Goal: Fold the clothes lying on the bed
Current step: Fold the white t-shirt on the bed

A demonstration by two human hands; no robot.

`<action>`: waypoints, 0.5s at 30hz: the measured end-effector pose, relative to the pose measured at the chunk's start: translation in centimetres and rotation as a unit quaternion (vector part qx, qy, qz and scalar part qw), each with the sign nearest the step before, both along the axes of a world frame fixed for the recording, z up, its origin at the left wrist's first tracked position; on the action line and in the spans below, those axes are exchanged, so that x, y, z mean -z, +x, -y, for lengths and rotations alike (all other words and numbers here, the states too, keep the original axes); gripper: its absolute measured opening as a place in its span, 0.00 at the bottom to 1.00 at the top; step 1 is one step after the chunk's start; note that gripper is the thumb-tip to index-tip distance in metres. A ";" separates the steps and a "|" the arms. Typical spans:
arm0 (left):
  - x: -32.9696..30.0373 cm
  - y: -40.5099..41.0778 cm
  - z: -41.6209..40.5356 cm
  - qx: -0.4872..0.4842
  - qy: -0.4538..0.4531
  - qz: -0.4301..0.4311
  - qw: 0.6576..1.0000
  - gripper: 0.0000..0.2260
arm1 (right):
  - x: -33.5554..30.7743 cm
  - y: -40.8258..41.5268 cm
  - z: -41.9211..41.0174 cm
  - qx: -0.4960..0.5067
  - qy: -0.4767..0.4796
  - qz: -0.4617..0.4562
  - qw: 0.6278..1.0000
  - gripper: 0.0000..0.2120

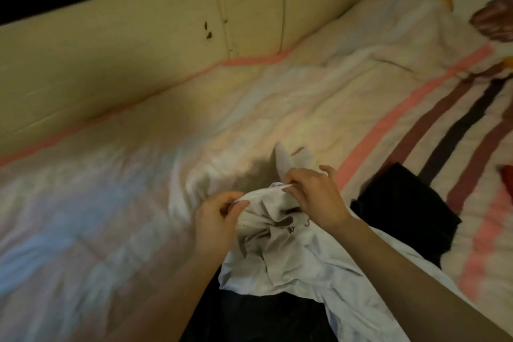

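Both hands, left hand (219,216) and right hand (313,191), pinch the bunched white shirt (280,253) at lower centre above the bed (138,175); better to find the shoulders and shake it flat first.

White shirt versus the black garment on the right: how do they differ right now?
The white shirt is pale, bunched, and gripped by the left hand and right hand. The black garment is dark, lies flat on the bed, and no hand touches it. Both sit near the bed's near side.
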State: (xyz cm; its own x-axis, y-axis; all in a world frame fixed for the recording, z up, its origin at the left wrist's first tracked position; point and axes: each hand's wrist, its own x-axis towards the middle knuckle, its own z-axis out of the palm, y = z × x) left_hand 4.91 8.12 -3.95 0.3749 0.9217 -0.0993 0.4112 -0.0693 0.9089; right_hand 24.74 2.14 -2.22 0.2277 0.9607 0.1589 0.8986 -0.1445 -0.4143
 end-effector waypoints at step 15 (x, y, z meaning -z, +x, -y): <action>-23.2 0.9 5.8 0.152 0.028 0.159 0.975 0.07 | -23.8 -1.8 11.7 0.094 0.156 -0.183 0.966 0.02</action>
State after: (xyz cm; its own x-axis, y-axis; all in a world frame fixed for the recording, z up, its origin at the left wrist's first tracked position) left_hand 5.78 2.31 19.28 0.6357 0.7634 0.1143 0.0612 -0.1975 0.9784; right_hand 22.92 -9.55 21.57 0.4897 0.8154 0.3089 0.6529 -0.1082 -0.7496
